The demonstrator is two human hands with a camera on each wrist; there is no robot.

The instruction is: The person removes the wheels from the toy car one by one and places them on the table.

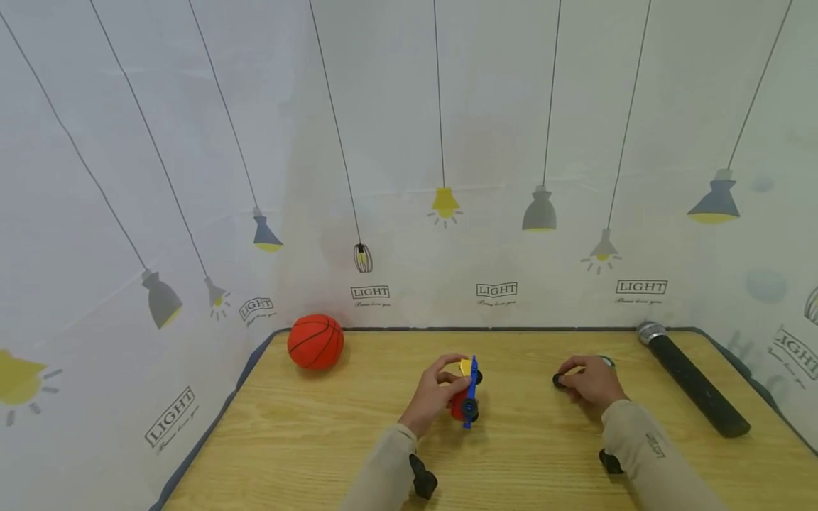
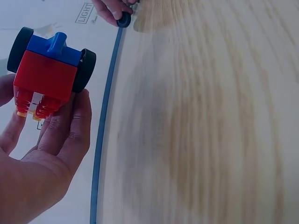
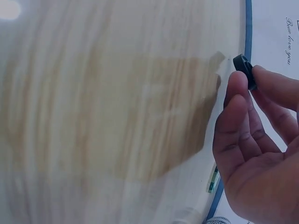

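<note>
My left hand (image 1: 434,394) grips a toy car (image 1: 471,392) over the middle of the table, fingers on one side and thumb on the other. The car has a red body, a blue chassis, a yellow part and black wheels; in the left wrist view its red end and two wheels (image 2: 85,70) face the camera. Off to the right, my right hand (image 1: 594,383) pinches a small loose black wheel (image 3: 245,71) between thumb and fingertips. That wheel also shows at the top of the left wrist view. The two hands are well apart.
A red basketball (image 1: 316,342) sits at the table's back left. A black microphone (image 1: 696,380) with a silver head lies at the right. Partly hidden behind my right hand is a small greenish object (image 1: 606,360). A printed white curtain (image 1: 409,241) surrounds the wooden table (image 1: 307,454).
</note>
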